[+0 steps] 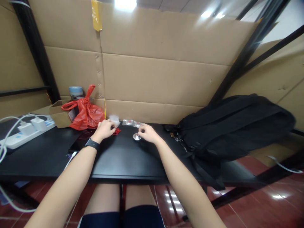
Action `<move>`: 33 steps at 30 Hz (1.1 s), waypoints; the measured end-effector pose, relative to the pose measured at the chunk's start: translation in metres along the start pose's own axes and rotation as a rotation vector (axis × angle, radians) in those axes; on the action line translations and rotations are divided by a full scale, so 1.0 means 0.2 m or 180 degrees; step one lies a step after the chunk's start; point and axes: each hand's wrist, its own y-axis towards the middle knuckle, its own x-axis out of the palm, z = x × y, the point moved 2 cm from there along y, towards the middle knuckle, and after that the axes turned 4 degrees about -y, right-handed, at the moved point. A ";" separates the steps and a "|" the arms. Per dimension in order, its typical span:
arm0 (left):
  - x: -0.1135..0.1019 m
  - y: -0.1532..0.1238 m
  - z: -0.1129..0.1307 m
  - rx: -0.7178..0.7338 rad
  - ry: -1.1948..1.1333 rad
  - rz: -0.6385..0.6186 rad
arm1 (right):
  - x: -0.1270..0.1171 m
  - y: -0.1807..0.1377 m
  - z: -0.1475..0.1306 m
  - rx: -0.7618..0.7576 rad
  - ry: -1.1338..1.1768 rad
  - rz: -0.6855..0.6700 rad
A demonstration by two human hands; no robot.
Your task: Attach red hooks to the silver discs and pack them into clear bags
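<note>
My left hand [105,129] is curled, thumb and fingers nearly meeting, right beside a small heap of red pieces [117,131] on the black table. Whatever may be between those fingertips is too small to tell. My right hand [149,133] is pinched at the upper right edge of a small round silver metal piece [137,136] lying on the table; what the fingertips hold is hidden. Behind the hands, against the cardboard, lie clear packets [127,122] with round silver items inside and some whitish plastic bags [114,120].
A red plastic bag [89,112], a cardboard box [59,115] and a blue-lidded container [76,91] stand back left. Further left is a white power strip [28,134] with cables. A dark phone or tablet [80,141] lies near my left forearm. A black backpack [237,126] fills the right side.
</note>
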 end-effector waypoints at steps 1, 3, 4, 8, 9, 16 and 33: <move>0.00 0.00 -0.02 0.0070 0.0019 -0.0198 | 0.00 0.00 0.02 0.0021 -0.0009 -0.0073; 0.00 -0.01 -0.04 0.0136 0.0042 -0.0458 | 0.00 0.00 0.08 0.0136 -0.0062 -0.0140; 0.00 0.00 -0.05 0.0147 0.0072 -0.0504 | -0.01 -0.01 0.11 0.0260 -0.0144 -0.0102; 0.02 0.00 -0.04 0.0182 0.0209 -0.0517 | -0.04 -0.03 0.26 0.1045 -0.0708 0.0269; 0.02 0.00 -0.03 0.0175 0.0230 -0.0513 | -0.05 -0.04 0.29 0.1169 -0.0738 0.0305; 0.03 0.00 0.04 0.0326 -0.0414 -0.0430 | -0.05 -0.05 0.33 0.1237 -0.0513 0.0292; 0.14 -0.01 0.28 0.0247 -0.1881 0.0122 | 0.06 0.02 -0.01 0.0302 0.1949 0.0818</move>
